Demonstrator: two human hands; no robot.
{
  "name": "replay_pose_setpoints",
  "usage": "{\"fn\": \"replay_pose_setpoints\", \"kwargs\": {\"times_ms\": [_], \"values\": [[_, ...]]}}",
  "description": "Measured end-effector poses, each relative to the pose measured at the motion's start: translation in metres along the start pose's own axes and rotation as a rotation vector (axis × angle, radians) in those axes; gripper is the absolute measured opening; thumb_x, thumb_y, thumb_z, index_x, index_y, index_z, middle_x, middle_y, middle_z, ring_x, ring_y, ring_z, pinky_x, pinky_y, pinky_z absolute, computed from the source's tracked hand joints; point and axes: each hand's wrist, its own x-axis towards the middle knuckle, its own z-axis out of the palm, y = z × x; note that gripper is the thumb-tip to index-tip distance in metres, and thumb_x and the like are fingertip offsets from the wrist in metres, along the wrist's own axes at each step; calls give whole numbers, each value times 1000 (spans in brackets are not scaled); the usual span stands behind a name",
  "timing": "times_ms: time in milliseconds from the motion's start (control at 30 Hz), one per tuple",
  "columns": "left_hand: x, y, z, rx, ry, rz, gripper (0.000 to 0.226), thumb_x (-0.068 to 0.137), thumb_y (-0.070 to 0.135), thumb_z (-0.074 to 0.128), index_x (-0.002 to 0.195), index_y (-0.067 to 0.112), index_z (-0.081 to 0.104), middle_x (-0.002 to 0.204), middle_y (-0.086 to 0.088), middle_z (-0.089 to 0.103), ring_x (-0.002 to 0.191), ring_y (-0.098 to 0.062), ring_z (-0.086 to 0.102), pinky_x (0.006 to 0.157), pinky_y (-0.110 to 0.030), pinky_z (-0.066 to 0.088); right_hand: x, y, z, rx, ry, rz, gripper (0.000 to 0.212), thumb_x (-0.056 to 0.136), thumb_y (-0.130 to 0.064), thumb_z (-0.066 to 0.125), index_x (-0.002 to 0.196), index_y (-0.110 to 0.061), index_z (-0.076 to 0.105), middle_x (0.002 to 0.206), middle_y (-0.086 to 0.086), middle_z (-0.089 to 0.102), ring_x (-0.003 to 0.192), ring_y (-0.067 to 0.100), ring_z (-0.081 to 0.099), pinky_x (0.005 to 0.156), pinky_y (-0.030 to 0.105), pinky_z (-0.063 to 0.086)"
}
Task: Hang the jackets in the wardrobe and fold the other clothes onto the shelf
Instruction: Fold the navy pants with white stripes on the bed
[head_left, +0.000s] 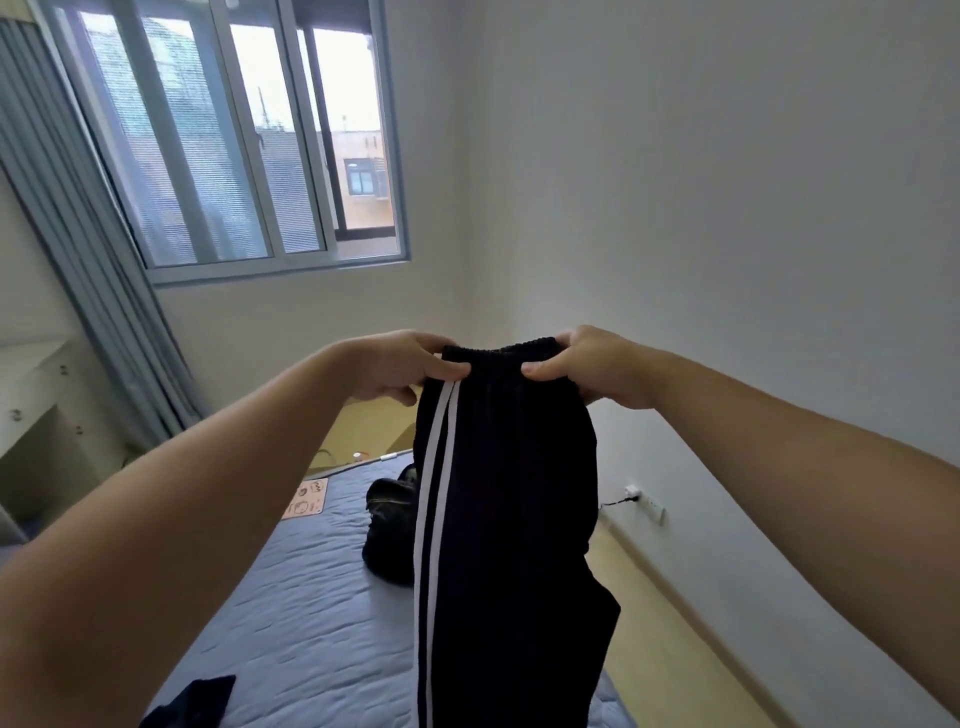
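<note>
one wide-angle view, worn on the person's head, looks forward and somewhat down along a blue-grey quilted bed (291, 597) toward the far corner of the room. the bare forearms enter from the lower left and lower right corners. the left hand (400, 366) and right hand (597, 364) sit just above mid-frame, near the lens, holding up black trousers with two white side stripes (509, 519) that cover the lower centre. a grey-framed sliding window (234, 145) leans across the upper left; a plain white wall (727, 208) fills the right.
</note>
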Motion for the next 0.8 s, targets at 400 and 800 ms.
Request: {"fn": "replay_pose_setpoints", "kwargs": {"times_ms": [400, 800], "values": [[103, 10, 24, 13, 610, 182, 30, 95, 2, 63, 122, 14, 61, 115, -9, 60, 88, -19, 64, 55, -18, 57, 83, 11, -11, -375, 435, -233, 32, 101, -20, 57, 132, -10, 50, 123, 9, 60, 111, 27, 57, 94, 37, 48], [41, -29, 49, 171, 677, 371, 26, 89, 10, 69, 111, 21, 60, 99, 6, 64, 84, -7, 62, 66, -19, 52, 22, 18, 25, -417, 459, -354, 25, 99, -15, 60, 124, -13, 54, 119, 4, 58, 104, 19, 53, 89, 27, 43]]}}
